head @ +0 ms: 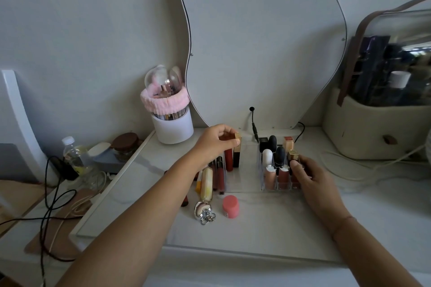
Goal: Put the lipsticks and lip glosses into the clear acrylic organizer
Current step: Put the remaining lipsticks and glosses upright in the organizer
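Note:
The clear acrylic organizer (242, 184) stands on the white vanity top, below the mirror. Its right compartments hold several upright lipsticks and lip glosses (279, 161). My left hand (214, 141) grips the gold top of a black-and-gold lipstick (237, 154) standing at the organizer's left side, next to a red tube (229, 158). My right hand (307, 175) pinches a gold-capped lipstick (293, 155) at the organizer's right front corner. Several more glosses (219, 176) lie on the top just left of the organizer, partly hidden by my left forearm.
A pink jar (230, 206), a silver keychain charm (203, 212) and a yellow-white tube (206, 184) lie in front left. A white brush holder with a pink headband (171, 121) stands back left. A beige cosmetics case (377, 128) is at the right. Cables and a bottle (72, 154) sit off the left edge.

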`<state>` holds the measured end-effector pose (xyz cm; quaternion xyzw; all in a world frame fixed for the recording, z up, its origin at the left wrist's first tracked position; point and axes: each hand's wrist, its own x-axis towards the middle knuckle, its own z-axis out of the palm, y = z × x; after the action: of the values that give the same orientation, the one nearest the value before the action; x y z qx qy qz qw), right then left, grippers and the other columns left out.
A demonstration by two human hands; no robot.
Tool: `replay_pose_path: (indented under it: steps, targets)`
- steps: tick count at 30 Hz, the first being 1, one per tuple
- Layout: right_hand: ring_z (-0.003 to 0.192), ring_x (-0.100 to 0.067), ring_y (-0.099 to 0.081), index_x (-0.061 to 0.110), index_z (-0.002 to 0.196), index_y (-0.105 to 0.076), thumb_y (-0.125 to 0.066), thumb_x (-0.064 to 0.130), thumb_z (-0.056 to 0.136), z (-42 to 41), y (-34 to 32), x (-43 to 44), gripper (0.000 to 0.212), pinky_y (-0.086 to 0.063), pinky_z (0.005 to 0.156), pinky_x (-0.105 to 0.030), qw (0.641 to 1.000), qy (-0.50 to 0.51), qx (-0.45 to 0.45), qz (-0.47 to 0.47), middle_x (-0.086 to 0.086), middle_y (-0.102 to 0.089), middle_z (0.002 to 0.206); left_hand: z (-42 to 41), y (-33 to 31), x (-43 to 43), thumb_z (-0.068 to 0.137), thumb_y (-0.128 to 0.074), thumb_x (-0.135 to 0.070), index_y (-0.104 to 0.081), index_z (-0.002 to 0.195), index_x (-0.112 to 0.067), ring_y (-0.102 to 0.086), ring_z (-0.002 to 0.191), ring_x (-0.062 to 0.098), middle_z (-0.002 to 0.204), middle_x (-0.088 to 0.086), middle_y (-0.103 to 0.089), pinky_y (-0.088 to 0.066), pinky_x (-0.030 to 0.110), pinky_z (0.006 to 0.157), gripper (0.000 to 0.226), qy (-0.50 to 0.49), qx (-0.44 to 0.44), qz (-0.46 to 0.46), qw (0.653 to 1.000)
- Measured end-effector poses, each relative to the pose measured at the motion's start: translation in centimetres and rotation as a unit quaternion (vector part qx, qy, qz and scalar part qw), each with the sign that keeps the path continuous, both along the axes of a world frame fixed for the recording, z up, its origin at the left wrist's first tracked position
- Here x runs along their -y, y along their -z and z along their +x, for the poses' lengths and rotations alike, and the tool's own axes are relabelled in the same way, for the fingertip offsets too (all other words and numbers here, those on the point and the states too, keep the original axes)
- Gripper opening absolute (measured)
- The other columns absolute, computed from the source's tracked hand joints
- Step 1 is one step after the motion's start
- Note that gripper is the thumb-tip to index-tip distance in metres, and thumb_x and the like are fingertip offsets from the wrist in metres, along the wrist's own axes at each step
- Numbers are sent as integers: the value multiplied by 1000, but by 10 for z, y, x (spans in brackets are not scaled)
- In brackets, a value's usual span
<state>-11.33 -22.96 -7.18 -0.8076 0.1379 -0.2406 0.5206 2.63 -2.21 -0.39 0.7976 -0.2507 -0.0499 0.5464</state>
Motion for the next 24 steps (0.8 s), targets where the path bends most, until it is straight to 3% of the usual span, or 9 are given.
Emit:
replay_pose_path:
  steps: [4,9,14,18,21,24]
  targets:
    - [73,18,-57,27,117,-60,-51,38,90,0,0,0,30,-40,61,-11,1000,1,-1,2,20,-65,89,1,2,-1,78,-71,-18,-63,97,-25,-62,98,11,98,-6,-70,-48,30,91,22,-8,5,2,1000]
    - [82,7,-60,25,119,-60,-51,38,90,0,0,0,33,-42,63,-16,1000,0,2,-1,9,-68,96,1,2,-1,76,-74,-25,-61,108,-27,-60,102,11,106,-7,-65,-47,26,87,35,-11,5,13,1000]
    - [76,14,-56,29,117,-59,-51,38,90,0,-1,-1,29,-40,61,-13,1000,5,-2,0,14,-67,92,-2,-1,-1,76,-75,-29,-59,111,-27,-57,102,6,109,-8,-63,-45,22,86,39,0,3,10,1000]
    - [78,12,-56,27,118,-59,-50,37,91,-1,-1,-1,31,-39,60,-12,1000,7,-6,-10,13,-65,91,-3,-9,-11,77,-69,-45,-59,114,-25,-61,98,2,107,-8,-65,-45,17,81,43,5,-7,-14,1000]
    - [76,13,-54,26,118,-59,-50,37,91,-2,-2,-2,31,-38,59,-11,1000,10,-6,-10,17,-63,87,9,-17,-32,82,-60,-51,-62,106,-25,-65,93,6,100,-6,-69,-49,28,89,36,-54,-2,-48,997]
    - [73,15,-54,28,118,-59,-50,37,91,-2,-3,-2,30,-37,58,-9,1000,11,-8,-9,21,-61,86,27,-11,-50,85,-62,-32,-66,94,-22,-64,93,16,95,-2,-69,-50,35,90,13,-161,30,6,986]
